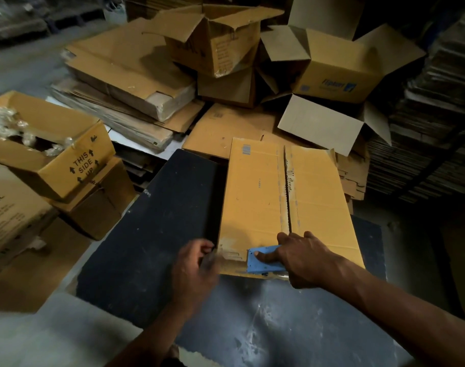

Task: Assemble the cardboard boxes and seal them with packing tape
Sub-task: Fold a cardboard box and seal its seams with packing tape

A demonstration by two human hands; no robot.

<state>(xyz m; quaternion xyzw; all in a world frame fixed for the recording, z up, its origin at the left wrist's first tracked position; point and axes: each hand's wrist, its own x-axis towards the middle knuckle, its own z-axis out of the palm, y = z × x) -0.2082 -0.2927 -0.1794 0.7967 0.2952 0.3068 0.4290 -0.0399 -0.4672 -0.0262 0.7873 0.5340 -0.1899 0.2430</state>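
Under the right hand [303, 258], which grips a blue tape dispenser [265, 260] at the box's [255, 197] near edge, the open seam [287, 189] runs straight away. The left hand [194, 263] pinches the box's near corner beside it on the counter [152, 234].

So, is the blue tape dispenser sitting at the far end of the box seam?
No, the right hand holds the blue tape dispenser at the near edge of the box, where its seam begins.

**Box closed, seam not yet taped**

We see a tan cardboard box [255, 197] lying flat-topped on the dark bench [152, 234], its two top flaps meeting along a seam running toward 12 o'clock. A blue tape dispenser [263, 260] sits at the seam's 6 o'clock end.
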